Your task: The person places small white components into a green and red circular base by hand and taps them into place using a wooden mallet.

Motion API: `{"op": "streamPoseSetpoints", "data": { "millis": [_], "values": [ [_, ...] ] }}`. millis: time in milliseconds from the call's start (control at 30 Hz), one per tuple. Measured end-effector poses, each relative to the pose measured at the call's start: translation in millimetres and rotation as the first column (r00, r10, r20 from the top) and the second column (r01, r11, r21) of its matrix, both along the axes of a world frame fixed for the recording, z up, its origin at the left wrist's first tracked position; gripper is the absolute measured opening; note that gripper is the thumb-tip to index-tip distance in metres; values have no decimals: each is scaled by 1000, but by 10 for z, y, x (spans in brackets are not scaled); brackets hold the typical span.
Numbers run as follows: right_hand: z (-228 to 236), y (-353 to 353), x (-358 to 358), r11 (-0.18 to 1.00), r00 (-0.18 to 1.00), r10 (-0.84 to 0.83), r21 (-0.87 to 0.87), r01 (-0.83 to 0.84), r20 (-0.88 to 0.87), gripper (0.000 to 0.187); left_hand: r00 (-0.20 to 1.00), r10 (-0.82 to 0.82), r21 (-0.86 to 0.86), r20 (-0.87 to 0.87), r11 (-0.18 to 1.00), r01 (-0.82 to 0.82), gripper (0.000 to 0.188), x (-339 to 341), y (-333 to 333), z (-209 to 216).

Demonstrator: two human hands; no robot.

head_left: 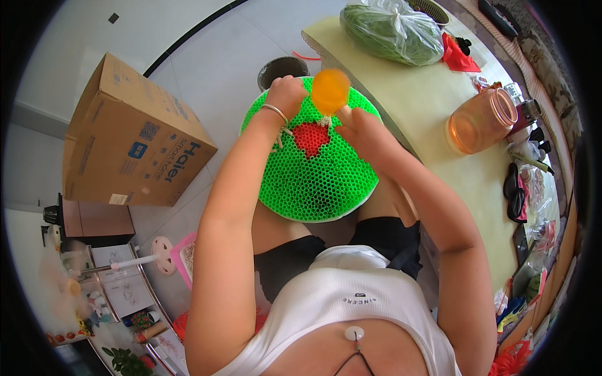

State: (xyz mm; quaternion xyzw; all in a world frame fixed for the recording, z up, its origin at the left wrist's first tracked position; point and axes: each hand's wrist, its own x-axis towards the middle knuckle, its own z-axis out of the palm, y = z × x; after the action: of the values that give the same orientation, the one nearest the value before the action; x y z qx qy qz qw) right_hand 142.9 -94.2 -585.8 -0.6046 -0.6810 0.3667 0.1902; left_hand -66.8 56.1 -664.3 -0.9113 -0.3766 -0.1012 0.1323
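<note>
A round disc of upright green plastic tubes (pixel 313 182), packed like a honeycomb, rests over my lap. A patch of red tubes (pixel 310 139) lies within it. Above the far part of the disc, my right hand (pixel 365 133) grips an orange round-headed mallet (pixel 330 92); most of its handle is hidden. My left hand (pixel 286 99) is curled closed near the disc's far left edge, and its fingertips are out of sight. Several small white pieces (pixel 325 121) stand just below the orange head, and thin white sticks (pixel 278 140) show beside my left wrist.
A large cardboard box (pixel 135 138) stands on the left, with a dark bucket (pixel 283 70) beyond the disc. The pale table (pixel 407 100) on the right bears a bag of greens (pixel 392 31), an amber-tinted jar (pixel 481 122) and dark sunglasses (pixel 514 193).
</note>
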Motion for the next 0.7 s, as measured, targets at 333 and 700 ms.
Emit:
{"op": "streamPoseSetpoints", "data": {
  "millis": [333, 700],
  "values": [
    [-399, -207, 399, 946, 884, -300, -232, 227, -359, 34, 812, 76, -227, 578, 971, 70, 8, 103, -312, 93],
    [-572, -307, 395, 940, 838, -319, -259, 221, -442, 31, 674, 76, -259, 734, 950, 175, 13, 229, -894, 30]
  ]
}}
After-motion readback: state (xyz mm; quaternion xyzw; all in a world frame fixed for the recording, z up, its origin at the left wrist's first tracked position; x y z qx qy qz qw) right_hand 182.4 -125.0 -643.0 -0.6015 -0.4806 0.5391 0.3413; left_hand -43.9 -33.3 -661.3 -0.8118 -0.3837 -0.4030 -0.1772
